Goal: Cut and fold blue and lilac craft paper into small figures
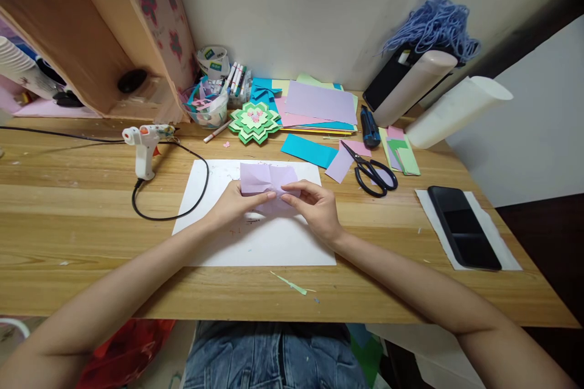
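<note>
Between both hands is a creased piece of light purple paper (pixel 255 177), partly folded, held over a white sheet (pixel 292 249) on the wooden table. My left hand (pixel 239 202) pinches its left part, the thumb lying along the lower middle. From the right, my right hand (pixel 316 203) grips the same paper with thumb and fingers near its centre. The two thumbs almost meet there. Some of the paper's lower part is hidden behind the hands. Just beyond lie a blue paper strip (pixel 309 150) and black-handled scissors (pixel 370 169).
A white glue gun (pixel 146 149) stands at left, its black cord looping onto the white sheet. Behind are a layered green paper flower (pixel 254 123), stacked coloured paper (pixel 322 102) and a tub of scraps (pixel 208 110). A phone (pixel 463 228) lies at right. Paper rolls lean against the wall.
</note>
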`<state>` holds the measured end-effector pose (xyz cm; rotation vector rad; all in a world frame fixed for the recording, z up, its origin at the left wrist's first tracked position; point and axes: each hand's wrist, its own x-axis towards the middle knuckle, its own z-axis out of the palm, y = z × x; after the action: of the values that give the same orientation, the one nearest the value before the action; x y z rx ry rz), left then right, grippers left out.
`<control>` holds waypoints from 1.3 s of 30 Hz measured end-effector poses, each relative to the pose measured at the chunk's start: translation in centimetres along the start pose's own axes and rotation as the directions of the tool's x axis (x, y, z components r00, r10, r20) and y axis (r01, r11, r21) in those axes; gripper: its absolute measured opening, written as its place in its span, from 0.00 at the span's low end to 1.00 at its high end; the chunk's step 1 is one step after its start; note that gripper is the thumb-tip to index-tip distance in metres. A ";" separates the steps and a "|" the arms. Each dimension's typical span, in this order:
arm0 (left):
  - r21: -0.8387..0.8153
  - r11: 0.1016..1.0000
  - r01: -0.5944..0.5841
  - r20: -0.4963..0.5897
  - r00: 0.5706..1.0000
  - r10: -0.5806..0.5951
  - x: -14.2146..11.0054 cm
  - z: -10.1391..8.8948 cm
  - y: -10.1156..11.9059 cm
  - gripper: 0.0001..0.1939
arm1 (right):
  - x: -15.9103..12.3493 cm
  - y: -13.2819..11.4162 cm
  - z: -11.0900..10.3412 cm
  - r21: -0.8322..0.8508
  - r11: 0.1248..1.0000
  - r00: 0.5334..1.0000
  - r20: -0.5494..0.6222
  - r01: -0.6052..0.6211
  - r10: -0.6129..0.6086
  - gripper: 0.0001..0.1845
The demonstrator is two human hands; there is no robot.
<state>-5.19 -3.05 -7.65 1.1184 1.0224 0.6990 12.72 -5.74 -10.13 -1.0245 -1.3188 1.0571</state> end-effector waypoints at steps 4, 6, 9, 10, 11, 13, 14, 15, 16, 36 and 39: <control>0.024 1.000 -0.003 -0.009 1.000 0.003 0.0 -0.1 -0.1 0.22 | 0.1 -0.2 0.0 -0.007 1.000 1.000 -0.006 0.008 -0.008 0.06; 0.025 1.000 -0.005 -0.012 1.000 0.005 -0.1 0.0 0.0 0.22 | 0.1 -0.2 0.0 0.008 1.000 1.000 -0.006 -0.013 0.014 0.06; 0.026 1.000 0.008 -0.014 1.000 -0.007 -0.2 0.2 0.2 0.22 | 0.1 -0.1 0.0 0.040 0.998 0.999 -0.011 -0.045 0.045 0.06; 0.026 1.000 0.012 -0.015 1.000 -0.012 -0.2 0.2 0.3 0.22 | 0.1 -0.1 0.0 0.046 0.998 0.999 -0.016 -0.042 0.042 0.05; 0.026 1.000 0.016 -0.016 1.000 -0.015 -0.3 0.3 0.3 0.23 | 0.0 -0.1 -0.1 0.047 0.998 0.999 -0.021 -0.032 0.033 0.05; 0.020 1.000 0.020 -0.016 1.000 -0.019 -0.3 0.4 0.4 0.23 | 0.1 0.0 -0.1 0.029 1.000 0.999 -0.036 0.003 -0.002 0.04; 0.015 1.000 0.019 -0.017 1.000 -0.018 -0.3 0.4 0.3 0.22 | 0.1 0.0 -0.1 0.010 1.000 0.999 -0.045 0.023 -0.022 0.04; 0.012 1.000 0.016 -0.019 1.000 -0.016 -0.3 0.5 0.3 0.22 | 0.1 0.0 -0.1 -0.006 0.999 0.998 -0.052 0.041 -0.041 0.03; 0.010 1.000 0.012 -0.022 1.000 -0.012 -0.3 0.5 0.2 0.21 | 0.1 0.1 -0.1 -0.016 0.998 0.997 -0.057 0.054 -0.055 0.03; -0.038 0.999 0.008 -0.044 0.999 -0.010 -0.3 0.5 0.1 0.23 | 0.7 0.1 -0.5 0.099 0.992 0.995 -0.058 -0.081 0.087 0.06; -0.006 1.000 0.005 -0.050 0.999 -0.005 -0.4 0.5 0.2 0.23 | 0.5 0.2 -0.6 0.031 0.999 1.000 -0.007 -0.010 0.010 0.07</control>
<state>-4.91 -3.50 -7.29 1.0971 1.0647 0.7288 13.29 -5.16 -10.18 -1.0119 -1.2887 1.0775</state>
